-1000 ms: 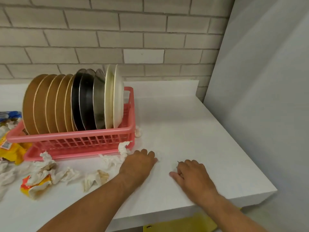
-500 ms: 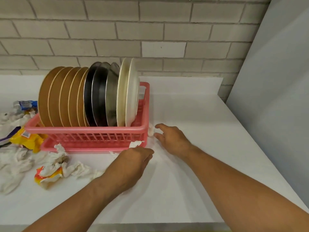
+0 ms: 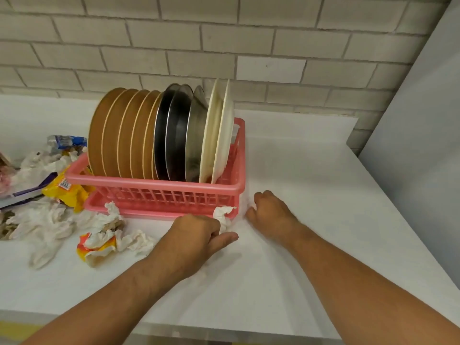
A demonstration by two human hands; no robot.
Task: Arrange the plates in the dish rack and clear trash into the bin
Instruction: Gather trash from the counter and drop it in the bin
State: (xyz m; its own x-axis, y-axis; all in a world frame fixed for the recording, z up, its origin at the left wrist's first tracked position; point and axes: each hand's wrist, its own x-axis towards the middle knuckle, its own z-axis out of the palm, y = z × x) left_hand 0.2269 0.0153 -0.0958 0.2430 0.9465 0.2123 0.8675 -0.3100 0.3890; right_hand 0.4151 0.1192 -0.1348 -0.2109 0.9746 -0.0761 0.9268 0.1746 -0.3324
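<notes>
A pink dish rack (image 3: 159, 188) on the white counter (image 3: 311, 185) holds several brown plates (image 3: 117, 135), dark steel plates (image 3: 174, 138) and two white plates (image 3: 219, 135), all standing on edge. My left hand (image 3: 196, 235) lies in front of the rack, fingers curled round a crumpled white tissue (image 3: 222, 216) that sticks out past the thumb. My right hand (image 3: 270, 211) is at the rack's right front corner with its fingers curled under; a tissue scrap lay there and is now hidden in the fist.
More crumpled tissues (image 3: 47, 222) and a yellow-orange wrapper (image 3: 95, 247) lie left of my left hand. A yellow packet (image 3: 66, 191), a purple wrapper (image 3: 29, 190) and a blue-white wrapper (image 3: 66, 141) lie beside the rack's left end. A grey wall panel (image 3: 418, 145) bounds the right side.
Both hands moved from the counter's front edge up to the rack. The left closed on the tissue in front of it. The right reached the scrap at the corner and curled shut.
</notes>
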